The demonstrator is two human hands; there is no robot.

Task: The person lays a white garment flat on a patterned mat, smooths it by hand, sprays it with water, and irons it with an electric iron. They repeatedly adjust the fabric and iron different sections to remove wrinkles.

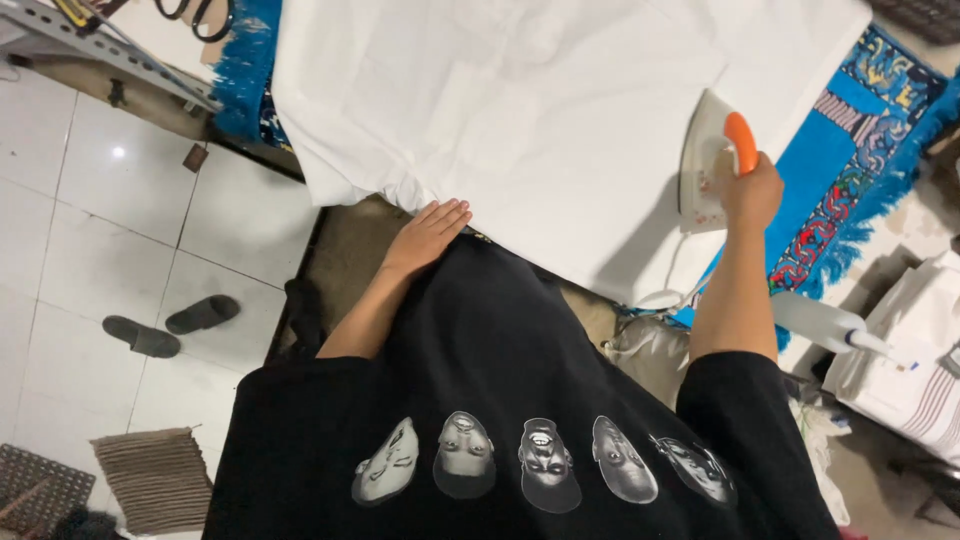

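Observation:
A white cloth (530,110) lies spread over a table. My right hand (750,190) grips the orange handle of a white iron (708,160), which rests on the cloth's right part. My left hand (428,235) lies flat with fingers together at the cloth's near edge, touching the hem and holding nothing. My black printed shirt fills the lower middle of the view.
A blue patterned rug (850,150) with a fringe covers the table under the cloth. A white spray bottle (830,328) and folded white fabric (915,350) sit at the right. Two dark slippers (170,325) lie on the white tiled floor at left, mats below them.

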